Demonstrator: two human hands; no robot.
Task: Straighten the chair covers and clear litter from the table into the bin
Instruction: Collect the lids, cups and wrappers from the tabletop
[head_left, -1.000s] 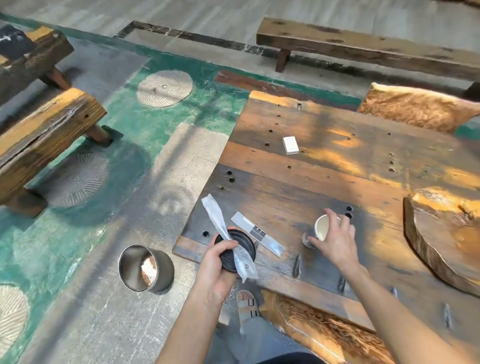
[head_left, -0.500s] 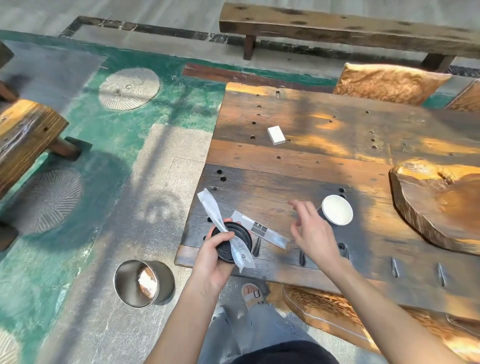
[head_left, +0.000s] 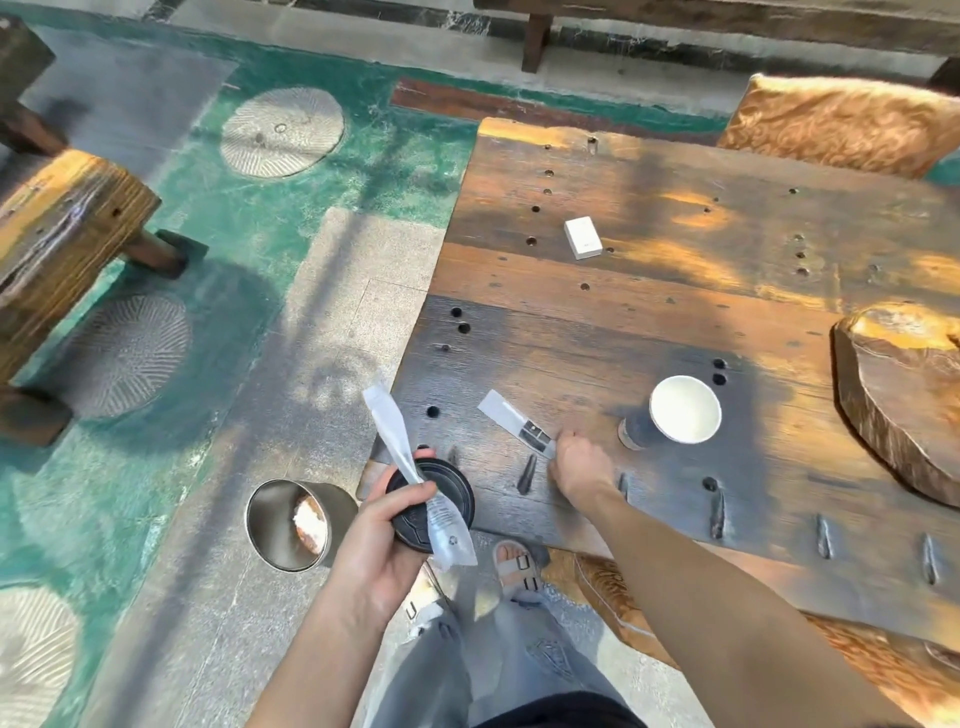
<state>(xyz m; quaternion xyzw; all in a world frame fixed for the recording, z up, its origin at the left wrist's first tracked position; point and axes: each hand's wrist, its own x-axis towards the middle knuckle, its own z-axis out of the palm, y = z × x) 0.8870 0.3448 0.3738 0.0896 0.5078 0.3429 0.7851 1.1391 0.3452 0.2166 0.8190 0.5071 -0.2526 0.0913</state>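
Note:
My left hand (head_left: 382, 538) grips a black cup lid (head_left: 447, 499) together with a clear plastic wrapper (head_left: 410, 467), held over the near left corner of the wooden table (head_left: 675, 322). My right hand (head_left: 579, 467) rests on the tabletop, its fingertips pinching the near end of a flat grey-and-black packet (head_left: 514, 421). A white paper cup (head_left: 683, 410) stands on the table to the right of that hand. Farther back lies a small white box (head_left: 583, 237). The metal bin (head_left: 291, 525) sits on the floor left of the table corner, with some litter inside.
A thick wooden slab (head_left: 904, 395) lies on the table's right side. Patterned chair covers show at the far edge (head_left: 841, 124) and at the near edge (head_left: 779, 639). Wooden benches stand at the left (head_left: 62, 234) and at the back. My sandalled foot (head_left: 517, 566) is beside the bin.
My right hand let go of the paper cup and moved left to the flat packet, now pinching its end. The left hand still holds the lid and wrapper.

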